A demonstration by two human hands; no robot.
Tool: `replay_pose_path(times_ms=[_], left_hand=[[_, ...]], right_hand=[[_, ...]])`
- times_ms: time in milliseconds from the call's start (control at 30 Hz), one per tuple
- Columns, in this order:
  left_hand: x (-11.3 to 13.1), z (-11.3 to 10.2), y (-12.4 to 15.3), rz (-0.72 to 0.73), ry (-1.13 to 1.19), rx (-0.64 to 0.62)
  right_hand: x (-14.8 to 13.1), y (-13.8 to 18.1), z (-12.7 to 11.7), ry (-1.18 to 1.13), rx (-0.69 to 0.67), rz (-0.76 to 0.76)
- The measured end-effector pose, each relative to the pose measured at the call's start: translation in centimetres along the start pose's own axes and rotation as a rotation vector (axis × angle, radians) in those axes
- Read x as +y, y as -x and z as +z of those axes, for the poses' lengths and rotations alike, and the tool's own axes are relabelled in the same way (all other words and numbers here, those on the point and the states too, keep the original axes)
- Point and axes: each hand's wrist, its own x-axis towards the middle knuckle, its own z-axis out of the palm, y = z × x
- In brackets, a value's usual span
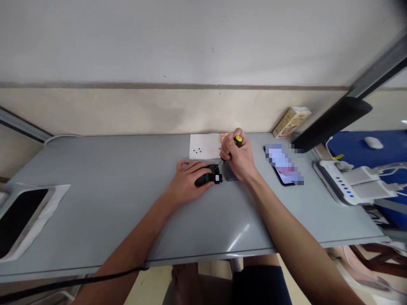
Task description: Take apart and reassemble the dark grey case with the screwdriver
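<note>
My left hand (193, 182) lies over a small black device (217, 178) with its inner parts exposed, and its fingers press it to the table. I cannot tell exactly what the device is. In my right hand (240, 156) is a screwdriver (238, 139) with a black and yellow handle. It tilts down to the left, and its tip meets the device beside my left fingertips. Partly under my right hand sits a dark grey block (230, 173). Behind my hands, several tiny dark screws (197, 151) lie on a white sheet of paper (203, 142).
Right of my hands lies a phone (282, 167) with a lit screen. A carton (291, 122) and a black cylinder (332, 124) stand farther right, near a white power strip (337, 182) with plugs. At the far left is a white tray-like object (47, 212) with a dark inset. A wall backs the grey table (111, 190).
</note>
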Motion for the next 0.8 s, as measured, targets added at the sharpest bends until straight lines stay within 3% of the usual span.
replay_pose_path(times_ms=[233, 533, 800], left_hand=[[0.0, 0.0, 0.0, -0.008, 0.0, 0.002], [0.1, 0.0, 0.1, -0.017, -0.015, -0.015], [0.1, 0.0, 0.1, -0.018, -0.031, -0.011]], right_hand=[[-0.5, -0.1, 0.3, -0.099, -0.063, 0.051], [-0.4, 0.3, 0.3, 0.036, 0.019, 0.019], [-0.9, 0.0, 0.3, -0.058, -0.03, 0.072]])
